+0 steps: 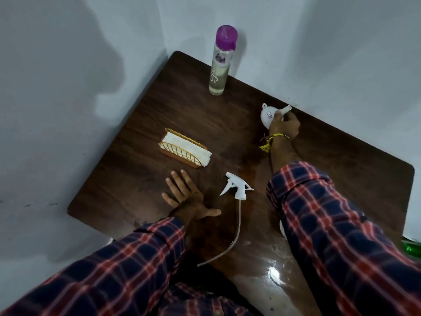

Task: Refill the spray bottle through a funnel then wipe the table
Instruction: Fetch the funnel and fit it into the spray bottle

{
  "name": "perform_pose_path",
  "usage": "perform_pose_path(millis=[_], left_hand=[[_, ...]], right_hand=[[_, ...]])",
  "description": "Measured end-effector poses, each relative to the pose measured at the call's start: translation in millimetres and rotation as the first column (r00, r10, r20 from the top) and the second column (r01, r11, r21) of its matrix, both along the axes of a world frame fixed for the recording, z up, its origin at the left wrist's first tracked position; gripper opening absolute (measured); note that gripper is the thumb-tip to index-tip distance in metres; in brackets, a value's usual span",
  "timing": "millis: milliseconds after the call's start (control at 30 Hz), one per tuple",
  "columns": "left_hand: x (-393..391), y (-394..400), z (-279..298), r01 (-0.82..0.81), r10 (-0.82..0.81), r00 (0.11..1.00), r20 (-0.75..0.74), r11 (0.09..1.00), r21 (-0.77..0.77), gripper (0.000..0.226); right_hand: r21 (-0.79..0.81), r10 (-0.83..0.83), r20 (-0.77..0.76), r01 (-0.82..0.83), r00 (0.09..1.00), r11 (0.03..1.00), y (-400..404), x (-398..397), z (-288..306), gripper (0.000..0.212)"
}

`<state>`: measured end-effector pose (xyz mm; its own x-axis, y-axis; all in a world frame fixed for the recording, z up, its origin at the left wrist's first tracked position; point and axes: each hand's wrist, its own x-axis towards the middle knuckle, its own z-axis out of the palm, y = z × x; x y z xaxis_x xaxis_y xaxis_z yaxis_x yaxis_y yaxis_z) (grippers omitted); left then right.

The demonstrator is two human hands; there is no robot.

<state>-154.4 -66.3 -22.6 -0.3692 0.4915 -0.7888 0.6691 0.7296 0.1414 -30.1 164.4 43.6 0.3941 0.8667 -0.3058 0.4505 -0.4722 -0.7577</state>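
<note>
A white funnel lies on its side near the back edge of the dark wooden table, and my right hand grips it by the spout end. The white spray head with its long clear dip tube lies loose on the table in front of me. My left hand rests flat on the table just left of the spray head, fingers spread. A small white piece, perhaps the spray bottle, peeks out under my right sleeve; most of it is hidden.
A tall clear bottle with a purple cap stands at the back near the wall corner, partly filled with pale liquid. A gold wire holder with white napkins sits left of centre. Something green shows at the right edge. Walls close off the left and back.
</note>
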Motion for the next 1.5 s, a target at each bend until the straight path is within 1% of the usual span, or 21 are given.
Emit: perform_pose_path(millis=[100,233,300,400,433,500,567,600,667,733,767,867,933,967,1000,1033,1100,1133,1300,1433,1500], left_hand=[[0.4,-2.4,-0.3,0.001,0.000,0.999,-0.032,0.999,0.032,0.173],[-0.4,-8.5,4.4,0.006,-0.002,0.999,-0.049,0.997,0.076,0.174],[0.6,-10.6,7.2,0.003,0.002,0.998,-0.056,0.996,0.086,0.174],[2.6,-17.2,14.0,0.002,0.006,0.998,-0.069,0.992,0.126,0.170],[3.3,-18.5,16.2,-0.017,0.028,0.997,-0.072,0.989,0.149,0.165],[10.5,-25.6,24.2,-0.071,0.095,0.991,-0.098,0.973,0.218,0.149],[23.1,-34.0,30.8,-0.058,0.107,0.986,-0.130,0.940,0.335,0.131],[30.1,-36.7,32.4,-0.016,0.070,0.991,-0.111,0.905,0.424,0.122],[51.8,-36.2,41.9,0.052,-0.087,0.996,0.028,0.788,0.613,0.108],[88.5,-36.0,63.1,0.045,-0.274,0.943,0.190,0.668,0.742,0.102],[109.7,-33.6,75.0,0.050,-0.364,0.899,0.243,0.636,0.770,0.102],[140.1,-22.0,90.4,0.122,-0.498,0.809,0.312,0.662,0.740,0.103],[148.4,-15.0,89.7,0.179,-0.534,0.781,0.325,0.689,0.702,0.107],[153.6,-12.1,89.2,0.212,-0.548,0.773,0.321,0.699,0.683,0.109],[158.7,-9.3,86.9,0.243,-0.558,0.770,0.310,0.706,0.666,0.109],[164.4,-7.0,85.4,0.268,-0.566,0.768,0.300,0.709,0.652,0.109],[180.2,-4.7,84.1,0.300,-0.581,0.764,0.281,0.705,0.642,0.106],[187.4,-3.2,82.9,0.313,-0.585,0.767,0.264,0.700,0.642,0.104],[201.8,-2.7,73.8,0.328,-0.566,0.791,0.232,0.712,0.620,0.090],[202.3,-3.5,70.5,0.357,-0.588,0.786,0.188,0.681,0.640,0.069],[203.0,-3.7,70.7,0.376,-0.600,0.782,0.170,0.670,0.640,0.067]], right_hand=[[0.071,-0.095,-0.069,0.100,0.993,0.992,-15.4,-2.3,5.4,0.030],[0.120,-0.020,-0.206,0.045,0.978,0.992,-74.7,-4.8,22.3,0.022],[0.062,-0.043,-0.342,0.068,0.939,0.996,-104.5,2.4,30.2,0.017],[-0.118,-0.156,-0.572,0.107,0.805,0.987,-145.1,19.4,47.6,0.013],[-0.177,-0.190,-0.620,0.101,0.761,0.979,-155.3,25.5,54.6,0.017],[-0.272,-0.245,-0.708,0.064,0.663,0.960,-176.3,44.7,68.0,0.031],[-0.325,-0.285,-0.784,0.026,0.551,0.945,-195.8,65.4,83.2,0.035],[-0.333,-0.293,-0.815,0.009,0.499,0.943,-203.2,74.7,91.4,0.035],[-0.303,-0.268,-0.867,-0.018,0.421,0.953,-212.3,101.0,108.1,0.043],[-0.203,-0.181,-0.911,-0.021,0.371,0.979,-225.8,140.8,125.7,0.057],[-0.140,-0.124,-0.928,-0.018,0.351,0.990,-232.8,162.2,134.6,0.062],[-0.032,-0.013,-0.943,-0.050,0.332,0.998,-241.7,186.9,145.4,0.061],[0.026,0.037,-0.935,-0.036,0.353,0.999,-243.5,196.2,145.7,0.050],[0.028,0.031,-0.919,-0.013,0.393,1.000,-243.6,203.5,143.7,0.047],[0.013,0.012,-0.890,-0.001,0.456,1.000,-244.2,209.2,141.8,0.045],[-0.011,-0.015,-0.835,0.010,0.551,1.000,-244.2,215.4,138.8,0.039],[-0.031,-0.046,-0.646,0.034,0.762,0.999,-246.6,233.1,133.0,0.022],[-0.024,-0.056,-0.574,0.052,0.817,0.998,-248.6,240.7,130.5,0.018],[-0.071,-0.135,-0.508,0.115,0.851,0.991,-251.4,250.3,118.8,0.018],[-0.113,-0.125,-0.441,0.083,0.889,0.990,-249.7,246.8,108.9,0.019],[-0.123,-0.103,-0.396,0.058,0.913,0.991,-249.2,243.8,106.1,0.020]])
